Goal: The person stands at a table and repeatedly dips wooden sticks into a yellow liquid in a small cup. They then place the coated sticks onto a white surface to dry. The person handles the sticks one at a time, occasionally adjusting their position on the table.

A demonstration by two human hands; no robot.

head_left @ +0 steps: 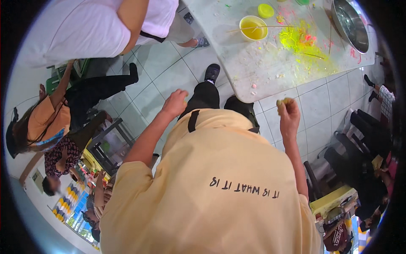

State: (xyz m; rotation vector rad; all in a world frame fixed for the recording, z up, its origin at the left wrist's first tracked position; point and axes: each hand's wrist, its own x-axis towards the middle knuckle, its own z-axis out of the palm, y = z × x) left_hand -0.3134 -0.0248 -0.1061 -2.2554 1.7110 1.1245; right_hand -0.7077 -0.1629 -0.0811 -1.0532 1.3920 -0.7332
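Note:
My left hand (175, 103) is held over the tiled floor to the left of the table, its fingers curled in. Whether anything is inside it is hidden. My right hand (289, 114) hangs in the air just off the table's near edge, fingers bent toward the thumb. Its fingertips look stained yellowish, and I cannot make out anything held there. Nearest to both hands is a white table (249, 80) smeared with bright yellow-green and pink stuff (296, 40). On it stands a white cup (253, 28) of yellow liquid, with thin sticks lying across its rim.
A large metal bowl (350, 25) sits at the table's right side. A yellow-green lid (265, 11) lies behind the cup. A person in a white shirt (89, 29) stands close at the far left. Other people and chairs (112, 144) are on both sides.

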